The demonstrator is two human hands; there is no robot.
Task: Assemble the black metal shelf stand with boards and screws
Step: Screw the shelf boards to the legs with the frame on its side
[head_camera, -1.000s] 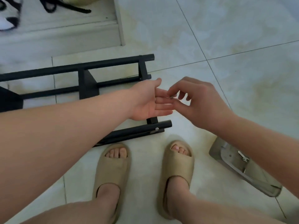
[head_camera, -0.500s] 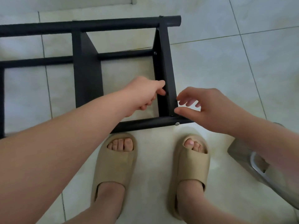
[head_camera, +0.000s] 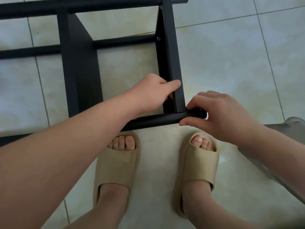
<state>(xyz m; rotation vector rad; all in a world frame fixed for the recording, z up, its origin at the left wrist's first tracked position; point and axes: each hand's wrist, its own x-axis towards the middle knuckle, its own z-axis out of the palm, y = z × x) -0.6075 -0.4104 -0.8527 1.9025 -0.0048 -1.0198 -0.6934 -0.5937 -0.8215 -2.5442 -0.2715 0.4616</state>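
Note:
The black metal shelf stand [head_camera: 79, 63] lies on its side on the tiled floor, its tubes running left to right and two black boards crossing between them. My left hand [head_camera: 153, 91] grips the lower part of the right-hand board [head_camera: 168, 52], thumb on its outer face. My right hand [head_camera: 219, 116] pinches the right end of the near tube [head_camera: 156, 120] at the corner where that board meets it. A small screw head [head_camera: 158, 38] shows higher on the same board. Whether my right fingers hold a screw is hidden.
My two feet in beige slides [head_camera: 118, 164] stand just in front of the near tube. A clear plastic bag [head_camera: 290, 126] lies on the floor at the right, partly behind my right forearm. Pale floor tiles surround the stand.
Both hands left each other and went to the stand's near right corner; the left took hold of the board, the right closed on the tube end. The view tilted down and closer.

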